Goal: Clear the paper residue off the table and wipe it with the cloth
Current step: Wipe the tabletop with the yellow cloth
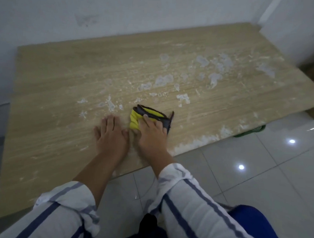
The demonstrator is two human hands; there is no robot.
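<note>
Striped, rolled sleeves frame both forearms. Left hand lies flat, fingers together, on the wood-grain table. Beside it, the right hand presses down on a crumpled yellow cloth with dark edging. Beyond the fingertips spread flaky white paper residue patches.

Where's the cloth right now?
In the head view, the yellow cloth lies on the table near its front edge, pressed under the right hand, just right of the left hand.

Cloth on table, paper residue behind it.
</note>
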